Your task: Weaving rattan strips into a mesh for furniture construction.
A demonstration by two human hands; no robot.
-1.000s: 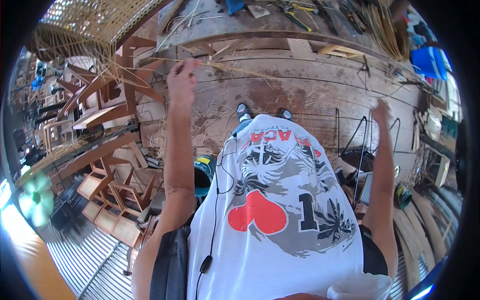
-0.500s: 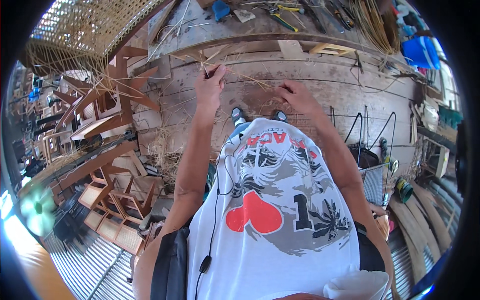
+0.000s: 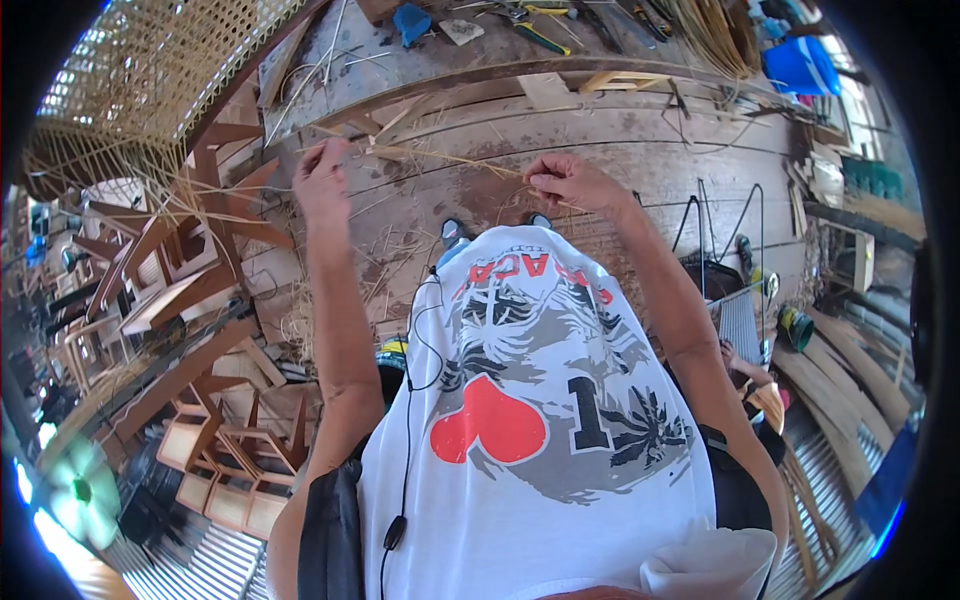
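Observation:
My right hand [image 3: 572,186] pinches one end of a few thin cane strands [image 3: 445,157] over the plank floor. From those fingers the strands run left, level with my left hand. My left hand [image 3: 322,182] is raised to the left, slightly smeared, with fingers curled together beside the hanging cane ends; whatever it holds, if anything, cannot be made out. At the upper left, a woven cane panel [image 3: 190,65] in a wooden frame has long loose strands hanging off its lower edge.
Pliers [image 3: 541,38], other tools and a blue scrap [image 3: 411,24] lie on the workbench [image 3: 390,75] ahead. A coil of cane [image 3: 715,35] and a blue bucket [image 3: 803,66] are at the upper right. Wooden chair frames [image 3: 225,440] crowd the left. A black metal stand [image 3: 728,235] is on the right.
My left hand has moved left, away from my right hand, and has turned. My right hand stays pinched on the strands. The whole view has shifted a little.

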